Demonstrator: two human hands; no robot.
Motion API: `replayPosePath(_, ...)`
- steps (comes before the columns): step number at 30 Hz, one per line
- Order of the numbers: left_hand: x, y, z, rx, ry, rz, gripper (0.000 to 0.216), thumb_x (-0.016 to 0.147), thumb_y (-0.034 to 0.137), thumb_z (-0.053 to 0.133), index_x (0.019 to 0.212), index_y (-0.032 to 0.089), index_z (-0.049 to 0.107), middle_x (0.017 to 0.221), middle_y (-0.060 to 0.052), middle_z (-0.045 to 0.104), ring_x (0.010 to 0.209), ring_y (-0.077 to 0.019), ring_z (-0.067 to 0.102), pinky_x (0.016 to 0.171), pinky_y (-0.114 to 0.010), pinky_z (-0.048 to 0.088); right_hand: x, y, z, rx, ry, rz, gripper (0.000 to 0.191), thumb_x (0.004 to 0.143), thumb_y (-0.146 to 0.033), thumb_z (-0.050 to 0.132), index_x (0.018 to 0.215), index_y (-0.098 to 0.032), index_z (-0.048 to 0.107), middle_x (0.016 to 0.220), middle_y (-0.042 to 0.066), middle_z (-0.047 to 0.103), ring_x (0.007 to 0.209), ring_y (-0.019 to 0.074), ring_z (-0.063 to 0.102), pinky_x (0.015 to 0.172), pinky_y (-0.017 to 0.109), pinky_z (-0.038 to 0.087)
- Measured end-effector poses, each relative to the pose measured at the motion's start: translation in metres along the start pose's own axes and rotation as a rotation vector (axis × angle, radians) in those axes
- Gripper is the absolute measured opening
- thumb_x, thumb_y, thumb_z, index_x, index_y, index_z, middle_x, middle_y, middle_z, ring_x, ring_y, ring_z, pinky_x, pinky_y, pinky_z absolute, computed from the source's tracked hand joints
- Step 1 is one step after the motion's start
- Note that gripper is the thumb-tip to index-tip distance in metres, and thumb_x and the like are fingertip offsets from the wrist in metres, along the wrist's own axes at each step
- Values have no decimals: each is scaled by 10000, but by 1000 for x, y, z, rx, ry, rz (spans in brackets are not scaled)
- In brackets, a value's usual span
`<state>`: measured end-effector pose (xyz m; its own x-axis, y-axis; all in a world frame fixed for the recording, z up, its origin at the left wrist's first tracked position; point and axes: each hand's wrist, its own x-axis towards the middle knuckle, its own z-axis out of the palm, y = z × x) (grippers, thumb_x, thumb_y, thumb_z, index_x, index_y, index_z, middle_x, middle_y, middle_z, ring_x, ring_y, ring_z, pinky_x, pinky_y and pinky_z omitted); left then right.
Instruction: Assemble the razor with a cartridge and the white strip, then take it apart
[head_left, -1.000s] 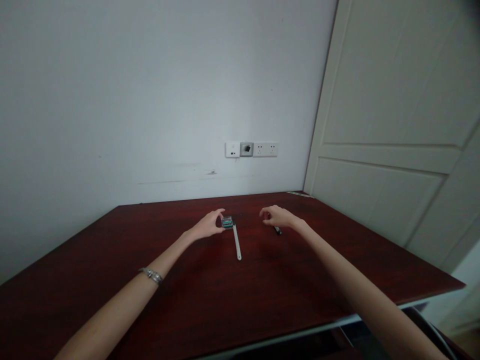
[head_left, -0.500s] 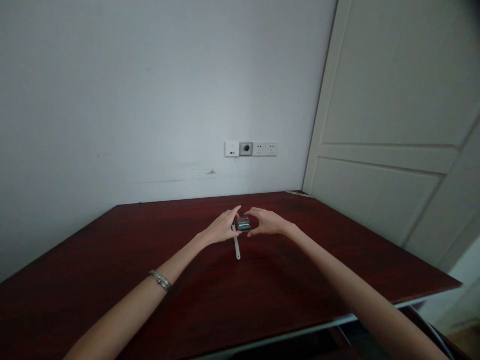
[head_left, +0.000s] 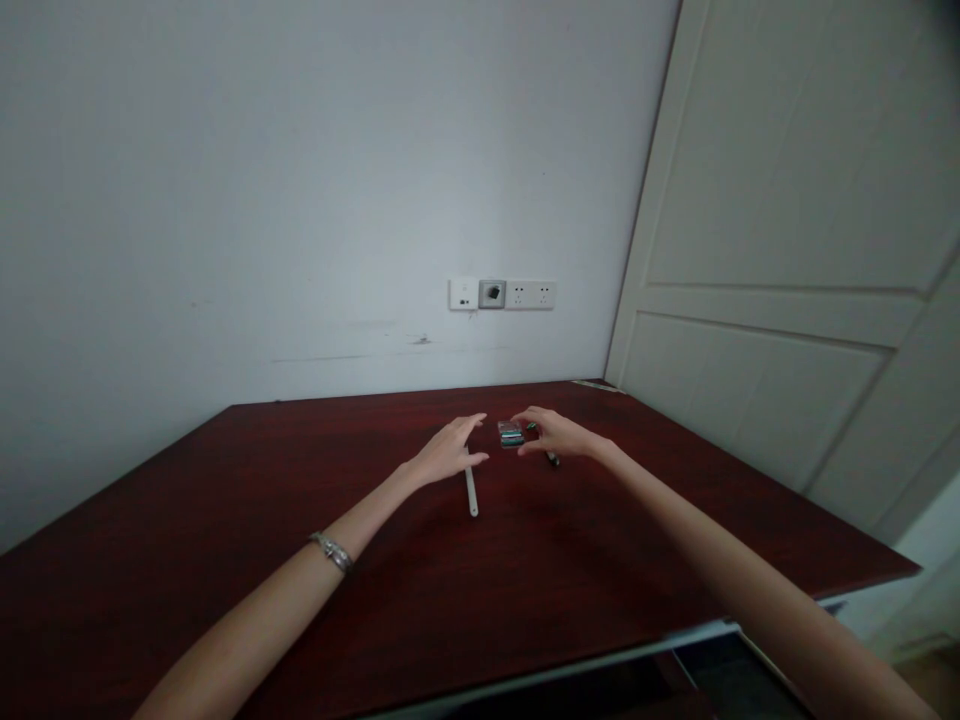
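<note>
Case (head_left: 511, 434), probably plastic, well behind front edge (head_left: 555, 672)

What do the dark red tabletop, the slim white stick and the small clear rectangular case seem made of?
Dark red tabletop: wood or laminate, low sheen, from its faint streaky grain. Slim white stick: possibly plastic, smooth, evenly pale. Small clear rectangular case: probably clear, shiny plastic; colours show through.

The case (head_left: 511, 434) lies on the table (head_left: 465, 600) — stick (head_left: 471, 488) left, wall (head_left: 337, 200) behind.
</note>
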<state>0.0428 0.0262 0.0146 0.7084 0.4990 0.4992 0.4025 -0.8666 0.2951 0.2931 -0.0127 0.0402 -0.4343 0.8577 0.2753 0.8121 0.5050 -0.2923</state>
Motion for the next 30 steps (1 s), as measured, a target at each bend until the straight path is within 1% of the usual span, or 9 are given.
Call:
replayPosePath(3,-3,-16,0,-7,56,-32,481,776,311,562,1215,140,460,1189,-120,534,1093,-202,500,959,-342,375,-8,38,-12,35,9,88,608,651,-460,665,1165,-159,544,1050,101,588,929,227,541,805,338,405)
replayPosePath(5,-5,-27,-1,-1,81,-71,409,783,303,550,1148,123,519,1134,-119,570,1058,-199,522,938,-334,392,-16,65,-20,72,-5,152,606,650,-454,662,1168,-162,548,1059,93,597,928,224,543,805,329,404)
replayPosePath(9,-8,-47,-2,12,128,-145,330,769,289,556,1052,121,582,1041,-102,625,978,-195,565,898,-331,419,-30,112,-30,110,-152,240,573,663,-464,639,1138,-150,574,899,65,635,761,183,560,671,281,426)
replayPosePath(12,-9,-57,0,6,150,-191,307,766,288,548,1020,125,600,1007,-95,642,939,-195,587,876,-329,432,-34,134,-30,106,-255,341,603,646,-488,635,1146,-158,571,796,49,620,644,152,529,523,230,394)
replayPosePath(14,-10,-61,1,0,154,-206,304,766,295,542,1010,125,606,996,-95,647,924,-195,595,866,-328,438,-33,141,-26,113,-289,375,645,628,-500,644,1179,-178,550,786,46,610,612,137,508,469,200,359)
replayPosePath(17,-12,-63,2,1,142,-208,299,770,306,532,1001,133,611,986,-92,651,914,-196,599,860,-327,440,-31,145,-19,129,-312,390,679,611,-508,655,1209,-211,532,783,40,608,588,120,486,449,181,334)
replayPosePath(19,-14,-63,2,8,126,-207,295,774,310,525,997,139,615,992,-90,650,921,-198,597,864,-327,438,-29,145,-14,143,-315,395,686,604,-502,663,1213,-214,534,776,39,610,588,118,480,456,184,338)
replayPosePath(25,-16,-62,1,-1,95,-230,299,790,298,501,1022,141,605,983,-92,654,911,-194,600,858,-323,438,-27,144,-5,172,-303,392,739,602,-437,678,1256,-144,497,814,51,616,646,136,505,530,214,379)
replayPosePath(30,-17,-61,0,3,79,-235,305,789,295,501,1029,135,600,982,-94,653,908,-194,603,854,-320,441,-31,135,-6,166,-305,494,796,602,-432,678,1311,-173,425,868,62,625,675,149,541,509,204,387)
